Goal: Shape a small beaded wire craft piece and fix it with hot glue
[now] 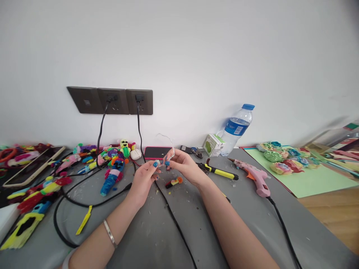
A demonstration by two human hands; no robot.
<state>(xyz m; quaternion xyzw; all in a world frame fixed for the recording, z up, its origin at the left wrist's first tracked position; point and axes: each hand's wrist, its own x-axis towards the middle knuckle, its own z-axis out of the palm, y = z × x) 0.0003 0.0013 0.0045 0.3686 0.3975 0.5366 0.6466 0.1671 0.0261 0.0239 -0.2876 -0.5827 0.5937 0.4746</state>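
Both hands meet above the middle of the grey table, fingers pinched on a thin silvery sparkly strand [171, 142], perhaps a tinsel pipe cleaner. My left hand [144, 179] grips its bunched end between thumb and fingertips. With thumb and forefinger my right hand [183, 166] pinches it close by, and a loose end curls up above the fingers toward the wall. Just below the hands lies a small black, red and orange fuzzy piece [174, 182]. Yellow-handled pliers [221, 172] rest beside my right wrist.
Colourful pipe-cleaner figures [112, 175] and cables crowd the left. A pink glue gun [256, 177] lies right, its cord running forward. Behind stand a water bottle [237, 129] and a small carton [213, 145]. Crepe flowers [288, 158] sit on green paper [308, 185].
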